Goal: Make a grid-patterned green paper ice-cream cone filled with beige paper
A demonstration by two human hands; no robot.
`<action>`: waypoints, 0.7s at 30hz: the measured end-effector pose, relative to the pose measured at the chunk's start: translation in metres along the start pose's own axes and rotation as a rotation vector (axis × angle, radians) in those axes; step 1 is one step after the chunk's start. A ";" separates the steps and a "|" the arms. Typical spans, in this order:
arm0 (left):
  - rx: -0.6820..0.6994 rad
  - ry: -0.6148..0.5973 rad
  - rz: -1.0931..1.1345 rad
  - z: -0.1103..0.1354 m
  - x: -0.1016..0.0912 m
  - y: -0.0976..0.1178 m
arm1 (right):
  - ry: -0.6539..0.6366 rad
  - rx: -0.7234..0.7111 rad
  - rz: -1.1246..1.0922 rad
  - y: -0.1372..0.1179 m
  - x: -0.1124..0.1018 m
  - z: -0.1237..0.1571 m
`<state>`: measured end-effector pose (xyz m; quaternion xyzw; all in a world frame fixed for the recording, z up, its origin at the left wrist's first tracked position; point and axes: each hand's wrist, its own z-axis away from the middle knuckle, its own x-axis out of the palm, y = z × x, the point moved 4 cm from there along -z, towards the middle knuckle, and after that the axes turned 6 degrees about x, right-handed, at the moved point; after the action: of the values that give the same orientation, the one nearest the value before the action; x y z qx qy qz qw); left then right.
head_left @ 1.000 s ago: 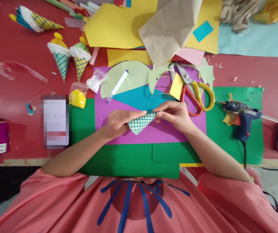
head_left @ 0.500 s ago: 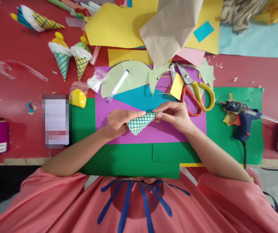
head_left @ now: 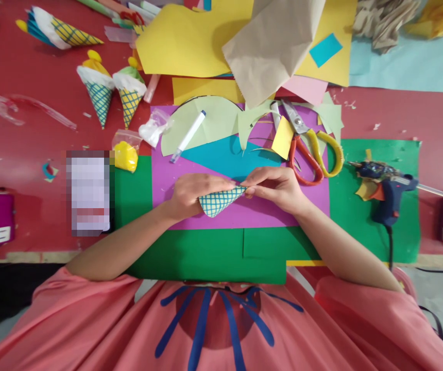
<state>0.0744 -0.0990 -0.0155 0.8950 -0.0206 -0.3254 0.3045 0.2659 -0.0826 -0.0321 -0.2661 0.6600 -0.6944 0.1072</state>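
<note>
Between my two hands is a small paper cone point(head_left: 219, 202), pale with a blue criss-cross grid, its narrow tip toward the right. My left hand point(head_left: 190, 193) is closed around the wide end, the fingers laid along its upper edge. At the tip, the thumb and forefinger of my right hand point(head_left: 277, 188) pinch the paper. The cone is held over a purple sheet point(head_left: 206, 219). Just beyond the hands lies a blue paper piece point(head_left: 229, 154), with a white marker point(head_left: 188, 136) and red-and-yellow-handled scissors point(head_left: 302, 139) close by. The cone's inside is hidden.
A glue gun point(head_left: 389, 190) rests on the green sheet point(head_left: 214, 257) at right. A blurred-out phone point(head_left: 90, 193) and a bag of yellow clay point(head_left: 125, 154) are at left. Finished paper cones point(head_left: 100, 98) lie at the upper left; yellow paper point(head_left: 186, 41) and brown paper point(head_left: 271, 51) at the back.
The cone has turned slightly and shifted a little left. My right fingertips have moved left with the tip, and my left fingers reach a bit farther along the edge.
</note>
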 end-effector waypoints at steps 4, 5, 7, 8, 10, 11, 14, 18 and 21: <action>0.042 0.000 -0.037 0.002 -0.001 0.003 | 0.001 0.016 0.029 0.002 0.000 0.001; 0.037 -0.001 -0.055 0.002 -0.001 0.003 | 0.012 0.028 0.031 0.002 0.000 0.002; 0.022 0.003 -0.085 0.004 -0.002 0.004 | 0.037 0.048 0.027 0.003 -0.002 0.002; 0.012 0.003 -0.094 0.004 -0.002 0.004 | 0.048 0.051 0.023 0.004 -0.002 0.003; -0.004 0.004 -0.098 0.005 -0.002 0.004 | 0.060 0.047 0.017 0.003 -0.003 0.003; -0.005 0.005 -0.099 0.005 -0.002 0.004 | 0.064 0.045 0.018 0.003 -0.004 0.003; -0.009 -0.001 -0.096 0.004 -0.002 0.004 | 0.077 0.054 0.019 0.002 -0.006 0.004; 0.007 -0.013 -0.086 0.004 -0.002 0.004 | 0.094 0.086 0.029 0.001 -0.007 0.004; -0.023 0.006 -0.065 0.004 -0.002 0.002 | 0.087 0.074 0.029 0.000 -0.008 0.003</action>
<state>0.0703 -0.1026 -0.0155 0.8926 0.0130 -0.3327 0.3040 0.2743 -0.0814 -0.0340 -0.2220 0.6417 -0.7275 0.0984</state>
